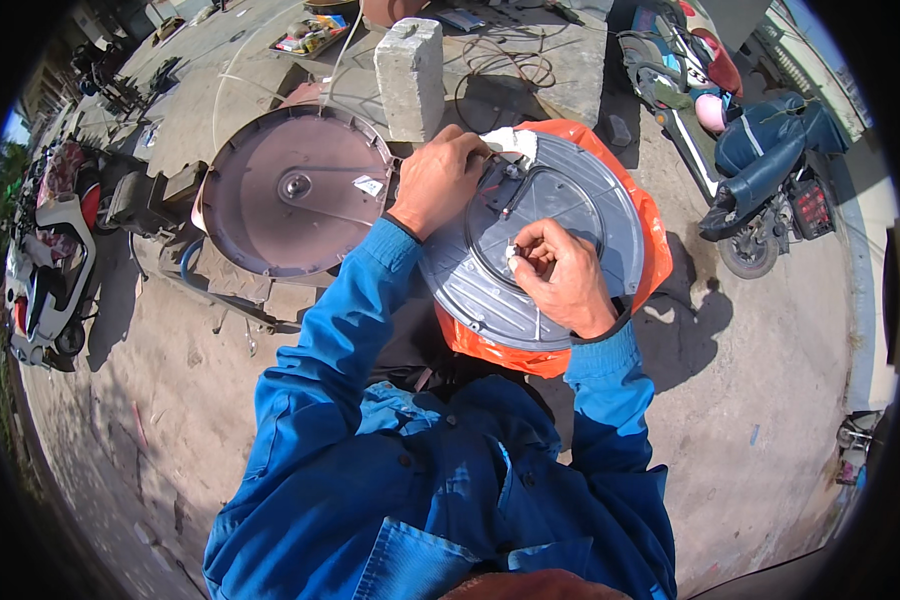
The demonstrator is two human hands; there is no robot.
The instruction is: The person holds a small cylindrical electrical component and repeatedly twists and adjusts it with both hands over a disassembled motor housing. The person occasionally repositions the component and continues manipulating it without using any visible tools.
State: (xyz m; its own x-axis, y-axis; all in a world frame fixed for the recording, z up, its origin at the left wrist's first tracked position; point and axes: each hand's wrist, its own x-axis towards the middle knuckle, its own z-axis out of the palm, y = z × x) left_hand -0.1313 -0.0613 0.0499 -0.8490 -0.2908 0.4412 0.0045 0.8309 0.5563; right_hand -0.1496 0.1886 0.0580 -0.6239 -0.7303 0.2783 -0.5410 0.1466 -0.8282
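Observation:
In front of me a round grey ribbed plastic cover [610, 215] rests on an orange plastic bag [658, 240]. Thin black cable [602, 225] runs in a loop over its middle, with small dark fittings [511, 172] near the far side. My left hand [438, 182] is closed at the cover's far left edge; its fingertips are beside the cable, and what they hold is hidden. Over the cover's centre, my right hand [568, 278] pinches a small white piece [513, 254] between thumb and fingers. A crumpled white piece [515, 143] lies at the cover's far edge.
A large brownish round lid [260, 215] with a central knob stands at left. Behind is an upright concrete block [410, 80], with coiled cable [515, 65] beside it. Parked scooters stand at left [62, 265] and right [760, 150]. A tray of small items [310, 38] sits farther back.

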